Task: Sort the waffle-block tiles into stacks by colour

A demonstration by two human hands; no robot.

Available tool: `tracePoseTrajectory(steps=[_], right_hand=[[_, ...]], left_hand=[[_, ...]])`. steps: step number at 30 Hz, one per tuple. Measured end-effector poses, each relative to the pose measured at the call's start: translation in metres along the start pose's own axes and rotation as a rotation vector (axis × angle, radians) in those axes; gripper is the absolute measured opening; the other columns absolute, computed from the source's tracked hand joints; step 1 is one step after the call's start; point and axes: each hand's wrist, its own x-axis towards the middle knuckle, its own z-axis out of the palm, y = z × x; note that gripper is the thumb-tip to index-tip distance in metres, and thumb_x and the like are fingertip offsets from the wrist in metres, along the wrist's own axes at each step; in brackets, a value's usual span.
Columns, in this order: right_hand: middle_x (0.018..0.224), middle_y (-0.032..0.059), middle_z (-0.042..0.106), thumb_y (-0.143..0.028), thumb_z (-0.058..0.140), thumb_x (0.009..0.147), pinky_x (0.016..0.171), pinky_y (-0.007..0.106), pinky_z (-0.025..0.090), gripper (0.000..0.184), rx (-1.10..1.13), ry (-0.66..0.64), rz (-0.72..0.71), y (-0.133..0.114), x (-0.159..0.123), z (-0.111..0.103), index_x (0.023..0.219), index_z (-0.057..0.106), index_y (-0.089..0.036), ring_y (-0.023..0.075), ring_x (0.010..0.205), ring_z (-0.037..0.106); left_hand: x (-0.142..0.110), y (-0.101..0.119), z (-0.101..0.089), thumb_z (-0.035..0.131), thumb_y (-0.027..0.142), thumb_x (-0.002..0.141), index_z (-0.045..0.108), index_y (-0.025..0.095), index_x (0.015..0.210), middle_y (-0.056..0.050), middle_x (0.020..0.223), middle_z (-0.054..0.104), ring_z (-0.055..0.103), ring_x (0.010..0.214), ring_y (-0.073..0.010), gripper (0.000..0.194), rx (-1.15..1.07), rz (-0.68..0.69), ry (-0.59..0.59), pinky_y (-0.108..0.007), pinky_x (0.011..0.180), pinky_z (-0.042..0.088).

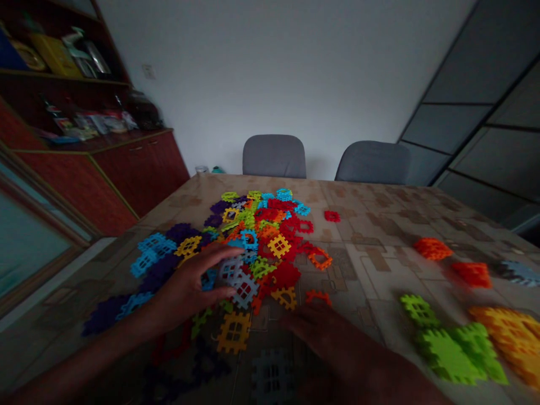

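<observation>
My left hand (192, 281) reaches into a heap of plastic interlocking building pieces, its thumb and fingers closed round light grey window pieces (244, 288). A yellow window piece (234, 332) lies just below that hand. My right hand (314, 329) is dark and blurred low over the table, near a yellow piece with an arched opening (286, 297) and an orange piece (318, 297); its fingers do not show clearly. Another grey window piece (272, 374) lies in shadow at the near edge. Red pieces (287, 275) and blue ones (250, 241) fill the heap's middle.
Separate piles sit on the right: green (451, 351), yellow-orange (512, 340), red-orange (471, 274), orange (432, 248) and grey (521, 272). A lone red piece (332, 216) lies farther back. Two grey chairs (274, 156) stand behind the patterned table (367, 225).
</observation>
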Motion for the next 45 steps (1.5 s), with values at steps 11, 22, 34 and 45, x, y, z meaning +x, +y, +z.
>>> tracePoseTrajectory(steps=[11,22,34,45], right_hand=[[0.127,0.0081,0.069,-0.016,0.070,0.088,0.098,0.050,0.057,0.056,0.011,0.078,0.119,0.020,0.000,-0.013,0.140,0.058,-0.030,0.0308,0.115,0.066],[0.128,0.0082,0.069,-0.017,0.067,0.090,0.099,0.049,0.055,0.052,-0.012,0.056,0.130,0.021,-0.003,-0.010,0.139,0.059,-0.029,0.0295,0.115,0.065],[0.125,0.0142,0.067,-0.043,0.084,0.077,0.102,0.044,0.050,0.059,-0.180,-0.047,-0.011,-0.019,0.016,0.039,0.123,0.061,-0.014,0.0309,0.112,0.063],[0.124,0.0127,0.063,-0.038,0.087,0.071,0.104,0.046,0.047,0.062,-0.160,-0.148,0.088,-0.024,0.022,0.038,0.121,0.062,-0.012,0.0304,0.115,0.057]], left_hand=[[-0.074,0.054,0.064,0.067,0.077,0.079,0.011,0.057,0.156,0.000,0.139,0.065,0.067,0.117,-0.0323,0.097,0.099,0.232,-0.154,-0.043,0.092,0.060],[-0.072,0.067,0.079,0.068,0.078,0.078,-0.006,0.043,0.161,-0.006,0.137,0.066,0.068,0.114,-0.0320,0.117,0.241,0.292,-0.093,-0.042,0.096,0.058],[-0.084,0.016,0.044,0.059,0.047,0.098,0.052,0.031,0.140,-0.002,0.132,0.069,0.067,0.115,-0.0240,0.046,0.473,0.239,0.120,-0.034,0.098,0.055],[-0.028,0.023,0.047,0.082,0.049,0.080,0.047,0.020,0.145,-0.015,0.137,0.058,0.054,0.124,-0.0395,0.079,0.568,0.214,0.059,-0.057,0.104,0.046]])
